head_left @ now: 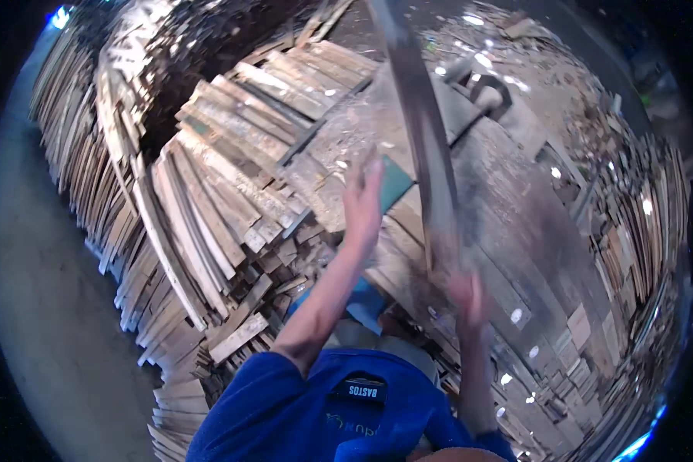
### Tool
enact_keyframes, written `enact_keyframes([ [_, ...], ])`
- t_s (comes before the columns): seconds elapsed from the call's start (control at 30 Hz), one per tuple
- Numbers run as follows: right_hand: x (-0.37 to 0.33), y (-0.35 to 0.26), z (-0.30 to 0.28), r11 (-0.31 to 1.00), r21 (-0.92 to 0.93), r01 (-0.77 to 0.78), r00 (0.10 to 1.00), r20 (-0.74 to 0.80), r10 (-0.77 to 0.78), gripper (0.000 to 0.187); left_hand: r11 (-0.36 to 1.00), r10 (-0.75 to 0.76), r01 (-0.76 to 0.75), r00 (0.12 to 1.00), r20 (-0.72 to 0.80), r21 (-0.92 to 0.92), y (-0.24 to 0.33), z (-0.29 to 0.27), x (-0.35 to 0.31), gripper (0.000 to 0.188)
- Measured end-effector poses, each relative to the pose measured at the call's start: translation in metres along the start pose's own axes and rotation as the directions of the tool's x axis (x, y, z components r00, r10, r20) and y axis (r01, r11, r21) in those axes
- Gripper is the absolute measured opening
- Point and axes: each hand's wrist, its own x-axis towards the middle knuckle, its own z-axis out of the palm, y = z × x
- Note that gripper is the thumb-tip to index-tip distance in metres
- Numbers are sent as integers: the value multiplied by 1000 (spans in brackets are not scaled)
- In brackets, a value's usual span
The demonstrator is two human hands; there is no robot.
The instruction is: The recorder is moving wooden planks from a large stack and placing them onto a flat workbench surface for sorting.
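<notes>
A long dark wooden plank (423, 115) runs from the top of the view down to my right hand (468, 296). My right hand is closed at the plank's near end, and both are smeared by motion. Left of the plank, my left hand (363, 204) is raised over the work table (339, 162), fingers stretched out and holding nothing I can see. Just beside those fingers is a flat green piece (395, 183); whether they touch it, I cannot tell.
Rows of sawn wooden strips (208, 192) are stacked along the left. Beyond the plank sits a dark, round-edged machine part (491, 96). Wood scraps and chips (547, 69) cover the far right, with more stacked strips (643, 223) at the right edge.
</notes>
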Motion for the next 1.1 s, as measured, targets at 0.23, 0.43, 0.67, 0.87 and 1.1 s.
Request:
enact_keyframes([
  [0.23, 185, -171, 205, 990, -89, 106, 977, 193, -88, 35, 993, 112, -112, 994, 10, 43, -15, -177, 38, 49],
  [0.43, 117, -65, 308, 875, -483, -34, 845, 454, 283, 41, 911, -412, 345, 798, -441, -226, -249, -378, 53, 31],
  [0.67, 97, -23, 341, 840, -508, -191, 945, 137, 298, 29, 701, -713, 660, 655, -249, -272, -387, -441, 135, 26],
  [0.87, 96, -25, 373, 680, -728, -91, 981, 52, 187, 17, 847, -392, 500, 817, -423, 180, -453, -407, 286, 57],
  [1.1, 96, -20, 370, 566, -823, -40, 992, 37, 124, 16, 715, 128, 303, 829, -544, 630, -444, -345, 449, 111],
])
